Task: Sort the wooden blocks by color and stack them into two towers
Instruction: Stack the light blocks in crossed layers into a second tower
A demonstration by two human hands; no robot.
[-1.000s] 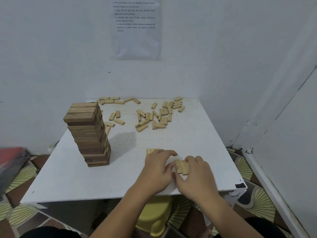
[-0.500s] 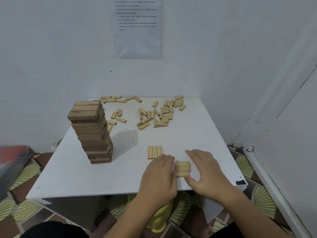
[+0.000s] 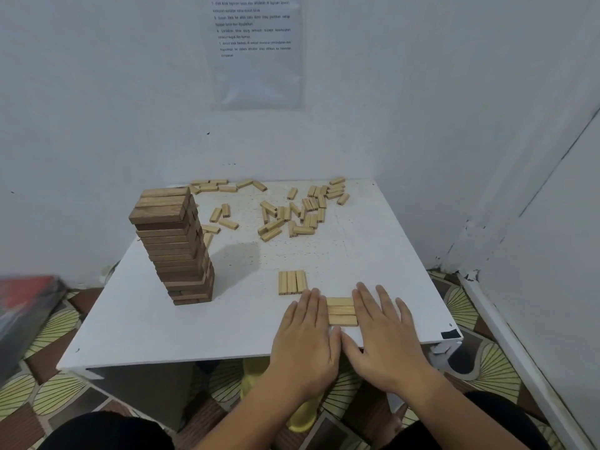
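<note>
- Left hand [image 3: 305, 339], right hand [image 3: 386, 336]: flat, fingers straight, touching opposite ends of a light layer [image 3: 341, 311] right of the tower [image 3: 175, 248].
- Loose blocks [image 3: 303, 230]: beyond the tower.

A square white tabletop [image 3: 162, 332] carries a tall tower of dark brown wooden blocks [image 3: 177, 245] on its left half. Loose pale wooden blocks [image 3: 292, 212] lie scattered across the far side, some along the back edge. Nearer the front, a short row of pale blocks [image 3: 292, 282] lies side by side. Close to the front edge, three crosswise pale blocks [image 3: 341, 311] touch one another. A small black patch [image 3: 449, 335] marks the front right corner.
</note>
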